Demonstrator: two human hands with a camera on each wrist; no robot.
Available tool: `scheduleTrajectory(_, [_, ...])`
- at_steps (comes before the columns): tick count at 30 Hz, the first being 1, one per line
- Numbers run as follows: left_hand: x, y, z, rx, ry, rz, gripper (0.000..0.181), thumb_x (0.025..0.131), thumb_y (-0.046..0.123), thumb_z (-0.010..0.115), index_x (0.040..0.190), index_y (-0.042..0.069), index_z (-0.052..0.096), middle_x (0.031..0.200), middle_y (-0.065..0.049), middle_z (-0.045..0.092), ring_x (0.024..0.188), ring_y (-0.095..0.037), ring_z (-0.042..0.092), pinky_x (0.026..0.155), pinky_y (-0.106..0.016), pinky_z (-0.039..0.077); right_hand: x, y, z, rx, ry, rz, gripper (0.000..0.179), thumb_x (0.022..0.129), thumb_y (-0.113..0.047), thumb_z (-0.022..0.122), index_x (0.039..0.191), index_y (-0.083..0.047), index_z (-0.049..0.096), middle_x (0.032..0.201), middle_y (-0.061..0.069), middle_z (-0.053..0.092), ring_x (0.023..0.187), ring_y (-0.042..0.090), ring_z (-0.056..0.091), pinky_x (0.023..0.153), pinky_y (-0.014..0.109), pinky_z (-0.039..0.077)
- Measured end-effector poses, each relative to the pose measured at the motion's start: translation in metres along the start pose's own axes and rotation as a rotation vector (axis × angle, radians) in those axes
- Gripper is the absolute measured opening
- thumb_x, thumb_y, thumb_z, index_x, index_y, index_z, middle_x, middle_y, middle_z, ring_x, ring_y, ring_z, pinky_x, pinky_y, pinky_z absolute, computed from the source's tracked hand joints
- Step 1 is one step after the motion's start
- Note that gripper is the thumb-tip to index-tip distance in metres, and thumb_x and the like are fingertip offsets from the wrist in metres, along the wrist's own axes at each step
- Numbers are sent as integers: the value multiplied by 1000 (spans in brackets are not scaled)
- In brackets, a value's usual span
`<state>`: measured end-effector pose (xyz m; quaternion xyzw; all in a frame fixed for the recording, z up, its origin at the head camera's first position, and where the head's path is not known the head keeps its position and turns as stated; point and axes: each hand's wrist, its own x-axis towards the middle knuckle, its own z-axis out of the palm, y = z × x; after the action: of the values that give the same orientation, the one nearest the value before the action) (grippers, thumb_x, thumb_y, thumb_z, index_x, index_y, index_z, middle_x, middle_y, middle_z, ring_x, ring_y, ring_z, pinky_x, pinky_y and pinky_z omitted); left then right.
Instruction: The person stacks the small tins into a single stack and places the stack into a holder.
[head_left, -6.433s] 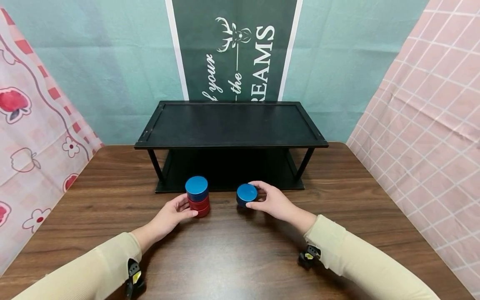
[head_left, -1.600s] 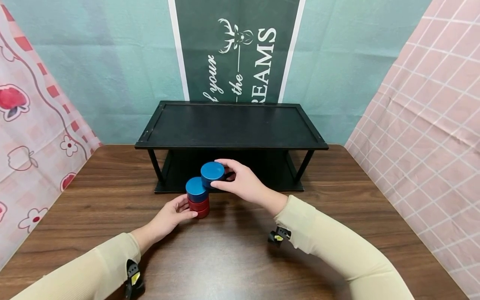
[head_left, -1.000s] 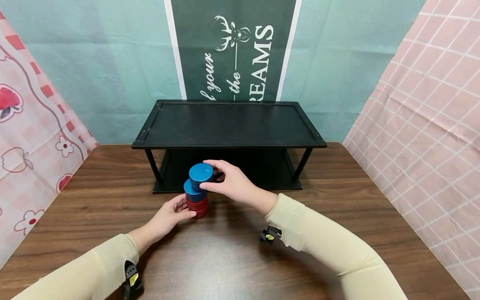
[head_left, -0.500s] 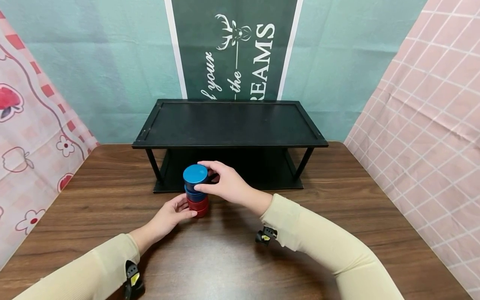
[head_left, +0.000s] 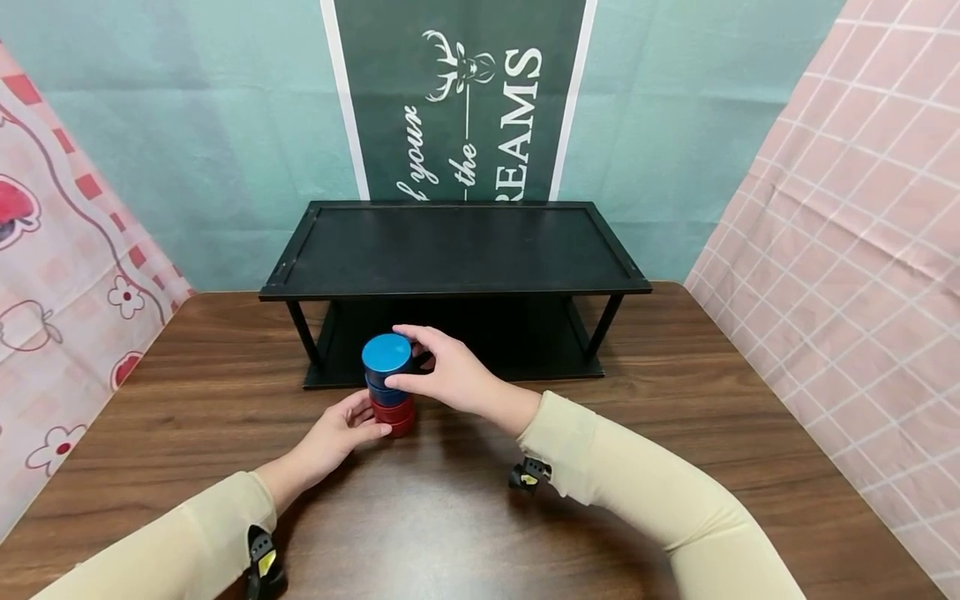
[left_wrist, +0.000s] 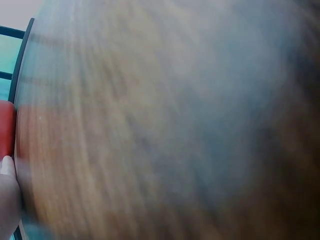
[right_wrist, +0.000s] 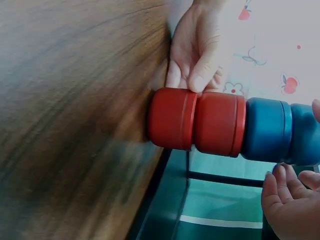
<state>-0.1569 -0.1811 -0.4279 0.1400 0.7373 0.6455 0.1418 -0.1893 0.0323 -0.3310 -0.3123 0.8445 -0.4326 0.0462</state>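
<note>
A stack of small round tins stands on the wooden table: two red ones below, two blue above. My right hand [head_left: 450,375] pinches the top blue tin [head_left: 387,353] between thumb and fingers; it sits over the lower blue tin [head_left: 387,394]. Low on the stack, my left hand [head_left: 335,435] has its thumb and fingers around the upper red tin [head_left: 393,411] and bottom red tin [head_left: 403,427]. The right wrist view shows the bottom red tin [right_wrist: 170,119] on the tabletop and the left thumb where the reds meet. Only a red edge [left_wrist: 6,127] shows in the left wrist view.
Behind the stack stands a black two-tier shelf [head_left: 457,250], its lower board [head_left: 487,333] close to the tins. The brown wood table [head_left: 465,508] spreads in front. Patterned cloths hang at the back and both sides.
My right hand has brought the second blue tin from the table on the right, leftward over the stack, then down onto the lower blue tin. My left hand has stayed at the red tins.
</note>
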Motion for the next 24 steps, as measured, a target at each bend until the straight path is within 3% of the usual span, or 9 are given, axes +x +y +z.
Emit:
scheduleTrajectory(8, [1,-2,-2,27,5,-6,63,86,12,67,138,-5,35,135,-24,44,125,-35,43,97,-27,41,-9,21,7,0,-93,88,78,80,-26,75,143,-5,32,129,8,52,113,20,53,90,34,48])
scheduleTrajectory(13, [1,-2,-4,61,-12,-4,64,86,16,68,138,-3,35,135,-23,46,125,-34,43,99,-34,40,-14,34,14,-11,-161,126,71,82,-25,73,140,-4,38,128,9,54,113,24,54,91,38,48])
scheduleTrajectory(19, [5,1,-8,128,-24,65,60,86,12,67,135,-6,38,130,-24,50,121,-36,46,101,-47,37,-8,40,24,-67,-254,137,71,80,-23,75,138,-1,39,129,12,53,108,23,57,92,28,46])
scheduleTrajectory(24, [6,1,-11,155,-67,92,60,85,10,68,133,-9,38,130,-27,49,120,-39,46,99,-44,39,-4,46,38,-126,-284,154,58,78,-20,76,127,-2,49,116,8,60,96,15,60,82,21,48])
